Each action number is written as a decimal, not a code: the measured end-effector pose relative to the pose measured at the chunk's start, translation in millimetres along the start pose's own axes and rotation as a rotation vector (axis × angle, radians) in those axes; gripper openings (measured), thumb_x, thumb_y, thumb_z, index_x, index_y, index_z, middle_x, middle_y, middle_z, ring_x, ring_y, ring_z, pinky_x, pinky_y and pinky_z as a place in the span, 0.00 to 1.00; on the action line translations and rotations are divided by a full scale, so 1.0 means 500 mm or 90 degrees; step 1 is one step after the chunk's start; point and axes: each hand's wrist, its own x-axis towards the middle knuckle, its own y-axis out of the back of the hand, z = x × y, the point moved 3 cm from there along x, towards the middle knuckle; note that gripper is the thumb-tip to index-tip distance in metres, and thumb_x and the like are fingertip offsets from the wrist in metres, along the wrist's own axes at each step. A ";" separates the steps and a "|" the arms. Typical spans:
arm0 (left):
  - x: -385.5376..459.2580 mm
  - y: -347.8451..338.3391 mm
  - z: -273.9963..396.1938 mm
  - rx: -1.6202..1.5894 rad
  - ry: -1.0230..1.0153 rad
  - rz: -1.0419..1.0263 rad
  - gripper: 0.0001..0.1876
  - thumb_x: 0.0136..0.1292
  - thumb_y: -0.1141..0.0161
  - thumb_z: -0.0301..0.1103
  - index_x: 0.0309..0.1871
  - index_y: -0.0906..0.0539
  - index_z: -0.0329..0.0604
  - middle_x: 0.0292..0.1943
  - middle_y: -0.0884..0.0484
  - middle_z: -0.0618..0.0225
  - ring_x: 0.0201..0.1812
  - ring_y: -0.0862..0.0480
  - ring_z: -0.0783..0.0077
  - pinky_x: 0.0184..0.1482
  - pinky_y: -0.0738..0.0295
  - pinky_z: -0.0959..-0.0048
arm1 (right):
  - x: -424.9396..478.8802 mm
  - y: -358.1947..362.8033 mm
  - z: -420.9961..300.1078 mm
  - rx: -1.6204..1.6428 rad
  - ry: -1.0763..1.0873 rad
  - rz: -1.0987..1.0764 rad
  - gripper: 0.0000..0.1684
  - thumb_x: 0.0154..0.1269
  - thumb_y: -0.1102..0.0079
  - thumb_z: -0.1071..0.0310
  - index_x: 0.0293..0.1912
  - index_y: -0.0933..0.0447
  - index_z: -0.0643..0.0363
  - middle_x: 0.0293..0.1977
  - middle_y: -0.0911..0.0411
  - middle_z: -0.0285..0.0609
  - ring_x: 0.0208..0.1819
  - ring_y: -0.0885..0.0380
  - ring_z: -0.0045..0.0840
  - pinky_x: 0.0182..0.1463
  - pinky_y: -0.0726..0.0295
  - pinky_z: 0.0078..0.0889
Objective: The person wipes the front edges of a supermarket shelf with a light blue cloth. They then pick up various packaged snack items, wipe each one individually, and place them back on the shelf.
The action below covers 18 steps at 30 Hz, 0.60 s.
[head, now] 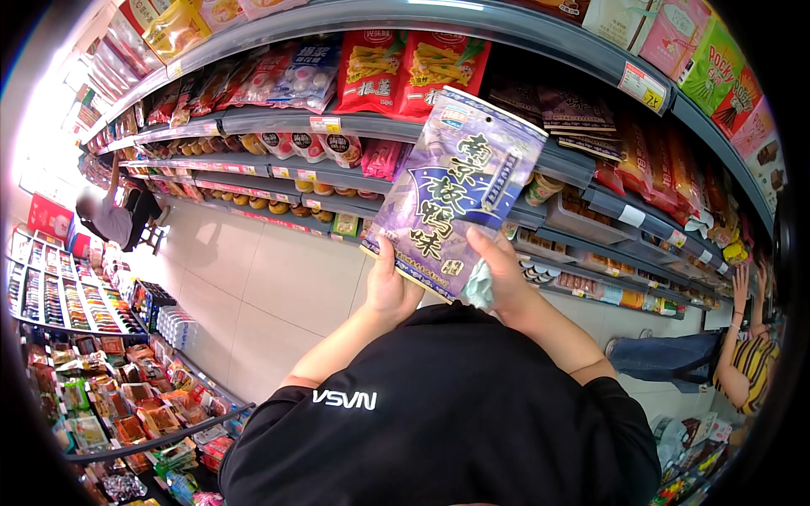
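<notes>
A flat purple snack pouch [430, 183] with large dark writing is held up in front of me, slightly tilted. Its lower left edge is gripped by my left hand [392, 284], thumb on the front. My right hand [503, 269] grips the lower right edge, and a crumpled pale green cloth [479, 284] is also in it, against the pouch. Behind the pouch, red snack bags [369, 73] stand on the shelf. To the right of them lie stacked dark purple pouches [579, 114], similar in colour to the held one.
Long store shelves [253, 123] with packaged food curve across the front. Boxes fill the upper shelf at right. Snack bins [126, 405] stand at lower left. One person [111, 218] is at far left; another in a striped top [747, 373] reaches to the shelf at right. Tiled floor [253, 272] lies between.
</notes>
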 end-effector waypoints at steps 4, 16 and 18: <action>0.005 0.000 0.016 0.071 -0.089 0.042 0.31 0.77 0.52 0.42 0.77 0.48 0.42 0.74 0.39 0.59 0.73 0.37 0.60 0.75 0.44 0.56 | 0.002 0.007 0.001 0.027 0.017 0.032 0.20 0.73 0.44 0.68 0.61 0.31 0.61 0.55 0.23 0.42 0.54 0.22 0.27 0.59 0.23 0.34; 0.017 -0.056 0.055 1.267 -0.509 -0.219 0.38 0.45 0.31 0.27 0.66 0.26 0.53 0.73 0.39 0.48 0.74 0.41 0.38 0.71 0.43 0.40 | 0.003 -0.013 -0.028 -0.238 0.101 -0.009 0.23 0.74 0.44 0.68 0.64 0.33 0.63 0.57 0.25 0.39 0.58 0.26 0.22 0.63 0.28 0.28; 0.020 -0.051 0.052 1.168 -0.494 -0.179 0.41 0.47 0.37 0.19 0.70 0.31 0.47 0.73 0.41 0.45 0.73 0.40 0.38 0.72 0.41 0.46 | -0.005 -0.032 -0.026 -0.313 0.172 -0.066 0.33 0.73 0.43 0.65 0.70 0.40 0.65 0.64 0.30 0.46 0.64 0.31 0.28 0.68 0.34 0.32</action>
